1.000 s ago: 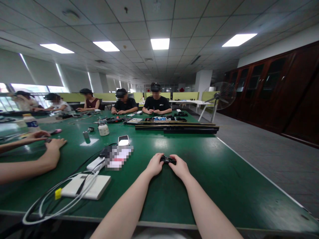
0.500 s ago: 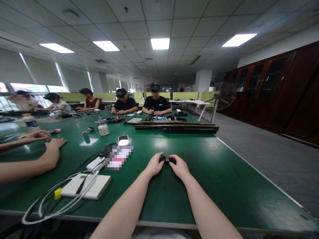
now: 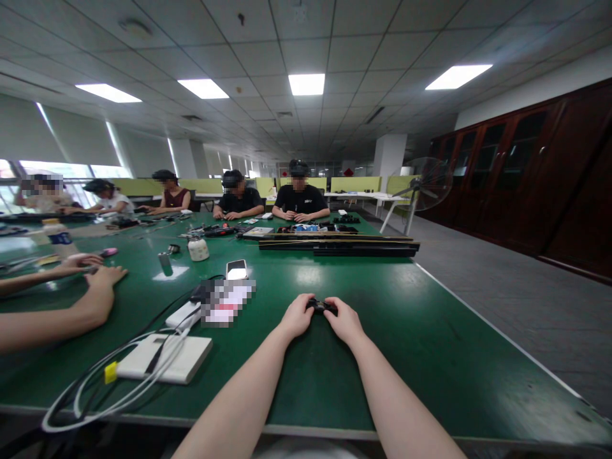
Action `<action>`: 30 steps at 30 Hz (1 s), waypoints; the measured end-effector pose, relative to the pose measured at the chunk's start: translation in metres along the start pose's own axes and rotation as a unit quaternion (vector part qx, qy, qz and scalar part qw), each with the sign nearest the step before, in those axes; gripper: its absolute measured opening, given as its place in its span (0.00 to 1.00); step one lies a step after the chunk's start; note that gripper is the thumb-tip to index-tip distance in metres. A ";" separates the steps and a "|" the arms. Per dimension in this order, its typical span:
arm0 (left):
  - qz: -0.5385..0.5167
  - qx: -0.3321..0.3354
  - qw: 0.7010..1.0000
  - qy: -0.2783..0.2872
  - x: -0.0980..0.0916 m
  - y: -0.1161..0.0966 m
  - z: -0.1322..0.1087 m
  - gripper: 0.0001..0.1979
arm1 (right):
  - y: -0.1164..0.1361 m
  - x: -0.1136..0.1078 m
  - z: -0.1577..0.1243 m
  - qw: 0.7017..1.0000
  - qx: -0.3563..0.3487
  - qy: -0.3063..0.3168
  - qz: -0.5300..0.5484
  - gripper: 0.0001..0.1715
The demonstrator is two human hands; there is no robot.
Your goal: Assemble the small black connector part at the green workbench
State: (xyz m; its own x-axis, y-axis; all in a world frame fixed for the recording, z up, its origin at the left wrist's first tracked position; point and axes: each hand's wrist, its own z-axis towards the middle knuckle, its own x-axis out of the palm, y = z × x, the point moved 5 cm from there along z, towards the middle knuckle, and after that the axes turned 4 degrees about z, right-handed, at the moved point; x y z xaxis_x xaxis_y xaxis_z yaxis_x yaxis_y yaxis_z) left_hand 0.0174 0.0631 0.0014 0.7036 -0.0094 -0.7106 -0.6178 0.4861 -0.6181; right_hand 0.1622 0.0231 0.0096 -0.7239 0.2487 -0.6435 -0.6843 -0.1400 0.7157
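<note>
Both my hands rest on the green table (image 3: 421, 344) and pinch one small black part (image 3: 322, 306) between them. My left hand (image 3: 297, 316) grips its left end with closed fingers. My right hand (image 3: 345, 321) grips its right end the same way. The part is too small to make out in detail. A blurred card (image 3: 225, 302) and a phone (image 3: 236, 269) lie to the left of my hands.
A white flat box (image 3: 167, 359) with looped cables (image 3: 100, 389) lies near the front left edge. A neighbour's arms (image 3: 71, 312) rest on the left. Long black bars (image 3: 339, 245) cross the far table, where several people sit. A fan (image 3: 423, 186) stands at right.
</note>
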 end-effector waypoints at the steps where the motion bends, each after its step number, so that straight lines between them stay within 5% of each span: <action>1: -0.001 -0.001 1.000 0.000 0.000 0.000 0.000 0.19 | 0.000 0.000 0.000 1.000 0.000 0.000 -0.001 0.16; 30: 0.034 0.026 0.999 -0.003 -0.001 -0.004 -0.001 0.21 | 0.006 -0.001 -0.002 1.000 -0.023 -0.003 -0.021 0.16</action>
State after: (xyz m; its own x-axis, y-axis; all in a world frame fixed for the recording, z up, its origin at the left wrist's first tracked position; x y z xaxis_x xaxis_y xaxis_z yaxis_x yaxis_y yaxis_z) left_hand 0.0187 0.0601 0.0043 0.6623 0.0297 -0.7486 -0.6451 0.5309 -0.5496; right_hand 0.1587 0.0205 0.0139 -0.6936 0.2606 -0.6716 -0.7179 -0.1731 0.6742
